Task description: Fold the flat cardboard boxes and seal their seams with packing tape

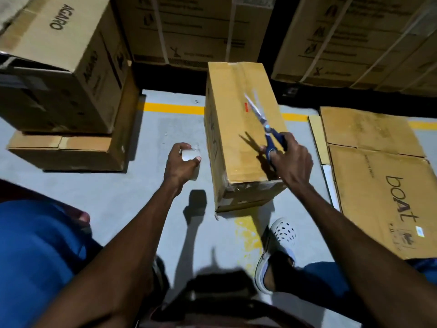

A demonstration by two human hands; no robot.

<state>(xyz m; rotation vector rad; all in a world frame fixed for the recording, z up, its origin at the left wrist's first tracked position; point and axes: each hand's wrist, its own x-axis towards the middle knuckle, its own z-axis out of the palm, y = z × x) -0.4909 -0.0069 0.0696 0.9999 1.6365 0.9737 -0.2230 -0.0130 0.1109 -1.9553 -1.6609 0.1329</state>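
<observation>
**Taping stage: scissors out, roll in hand, box folded on the floor**

From my remote seat I read this as the sealing step. The folded cardboard box (243,129) stands on the grey floor (132,192), just in front of the person's white shoe (279,247), its far end reaching past the yellow floor line (172,108). A glossy strip along its top seam looks like tape already laid, though I can't be sure how far it runs.

The left hand (182,164) is curled round a roll of packing tape (189,155), held above the floor just left of the box. The right hand (289,159) grips the blue handles of the scissors (262,124), whose blades are spread apart over the box top. The two hands are apart, one on each side of the box's near end.

My judgement: the next move calls for cutting the tape free, so the blades must meet the strip between roll and box; I can't make out that strip here. After that, pressing the end flat.

Writing I can read: "AGARO" on the top and side of the stacked carton (59,55) at the far left, and "boAt" on the flat cardboard sheet (387,202) lying on the floor to the right, beside a small printed label too fine to read. A scribbled mark on the box's left face and the print on the strapped cartons (194,27) behind are illegible.
</observation>
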